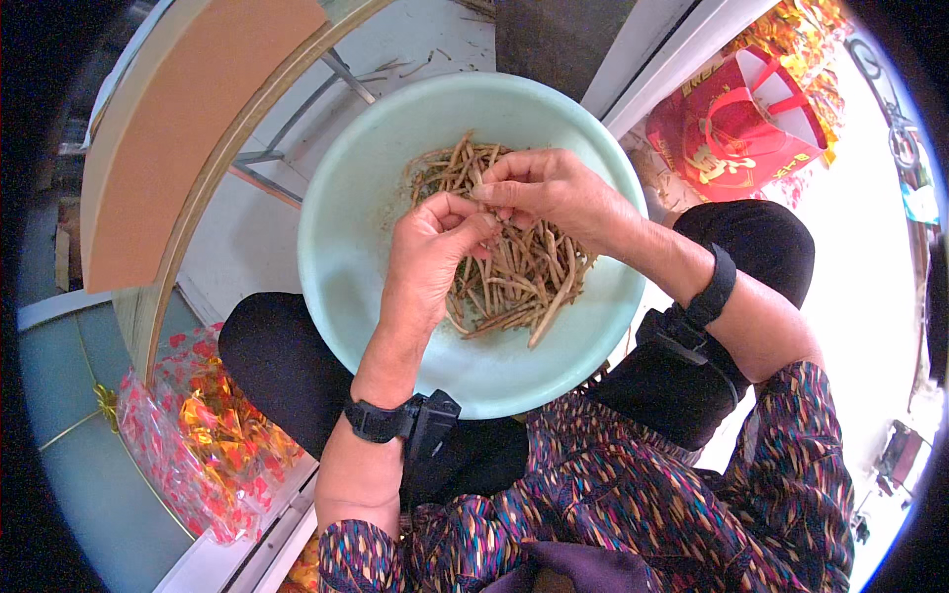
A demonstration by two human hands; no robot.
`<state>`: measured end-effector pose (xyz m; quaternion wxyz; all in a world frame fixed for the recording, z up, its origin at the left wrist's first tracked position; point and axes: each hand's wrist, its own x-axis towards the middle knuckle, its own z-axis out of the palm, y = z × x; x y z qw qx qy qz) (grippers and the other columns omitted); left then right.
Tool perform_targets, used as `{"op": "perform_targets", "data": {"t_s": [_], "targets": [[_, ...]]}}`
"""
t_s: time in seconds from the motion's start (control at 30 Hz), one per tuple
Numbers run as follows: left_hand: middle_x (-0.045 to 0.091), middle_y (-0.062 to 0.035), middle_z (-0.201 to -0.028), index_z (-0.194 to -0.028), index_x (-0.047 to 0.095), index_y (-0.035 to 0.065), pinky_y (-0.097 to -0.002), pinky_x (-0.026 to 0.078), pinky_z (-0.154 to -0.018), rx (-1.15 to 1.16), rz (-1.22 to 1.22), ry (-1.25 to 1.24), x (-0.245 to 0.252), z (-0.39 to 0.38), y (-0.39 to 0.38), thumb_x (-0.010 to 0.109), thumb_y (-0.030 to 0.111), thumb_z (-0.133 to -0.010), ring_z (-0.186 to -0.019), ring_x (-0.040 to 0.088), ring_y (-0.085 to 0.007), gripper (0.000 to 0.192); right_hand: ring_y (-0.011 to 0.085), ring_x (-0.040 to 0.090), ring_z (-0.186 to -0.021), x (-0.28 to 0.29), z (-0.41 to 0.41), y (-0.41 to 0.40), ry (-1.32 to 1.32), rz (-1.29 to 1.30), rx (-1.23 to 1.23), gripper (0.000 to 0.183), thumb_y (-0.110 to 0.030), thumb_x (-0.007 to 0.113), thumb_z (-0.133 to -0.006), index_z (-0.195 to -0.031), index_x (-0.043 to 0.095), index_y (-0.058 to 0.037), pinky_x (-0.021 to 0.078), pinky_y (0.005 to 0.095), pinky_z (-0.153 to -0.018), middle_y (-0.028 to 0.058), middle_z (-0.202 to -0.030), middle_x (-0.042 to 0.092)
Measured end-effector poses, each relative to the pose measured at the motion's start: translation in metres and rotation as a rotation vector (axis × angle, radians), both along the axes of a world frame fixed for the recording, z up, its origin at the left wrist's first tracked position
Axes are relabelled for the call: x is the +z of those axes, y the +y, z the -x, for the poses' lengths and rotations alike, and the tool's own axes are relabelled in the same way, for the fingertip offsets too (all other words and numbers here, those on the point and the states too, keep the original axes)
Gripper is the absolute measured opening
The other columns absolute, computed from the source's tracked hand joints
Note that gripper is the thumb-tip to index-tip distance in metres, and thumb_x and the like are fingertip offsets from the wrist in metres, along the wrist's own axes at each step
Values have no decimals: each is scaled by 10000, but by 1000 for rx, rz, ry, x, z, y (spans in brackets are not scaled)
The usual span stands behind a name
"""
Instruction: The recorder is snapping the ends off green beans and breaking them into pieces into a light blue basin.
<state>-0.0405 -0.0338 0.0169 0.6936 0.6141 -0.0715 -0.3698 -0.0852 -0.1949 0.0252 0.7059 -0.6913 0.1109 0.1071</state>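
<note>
A pale green plastic basin [356, 296] rests at my lap between my knees. Dried bean pods [519, 282], long, thin and brown, lie heaped in its middle. My left hand [434, 252] and my right hand [549, 189] are close together above the heap. Thumb and fingertips of each are pinched around a small piece of bean pod [478, 185], largely covered by the fingers. Whether both hands hold the same pod cannot be made out. Each wrist wears a black strap.
A red gift bag [741, 133] stands at the upper right, near shiny gold foil. A round-edged table [215, 126] rises at the upper left, with metal legs beneath. Clear wrapping with red hearts [170, 445] lies at the lower left. Broken pod bits are on the floor.
</note>
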Motion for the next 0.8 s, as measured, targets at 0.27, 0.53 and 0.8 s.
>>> {"op": "perform_targets", "data": {"t_s": [0.27,0.53,0.8], "targets": [[595,-45,-694,-737,537,32,-217,460,-578,-10,-8,58,-8,3,-1,573,43,-755,-623,566,-100,42,50,478,-610,-2,4,10,-146,196,-11,162,-182,579,-796,-780,582,-22,388,188,-548,-11,-663,532],[595,-47,-702,-752,526,38,-224,490,-547,-3,-1,101,5,-1,1,570,63,-772,-631,578,-106,54,59,524,-616,13,1,1,6,72,115,187,-173,567,-808,-807,585,13,442,198,-559,20,-697,577],[590,-58,-689,-720,499,35,-227,500,-538,-33,-50,7,3,1,3,561,29,-763,-622,585,-112,75,80,533,-584,9,3,4,-40,203,118,174,-155,561,-789,-780,606,14,450,225,-551,33,-642,586]]}}
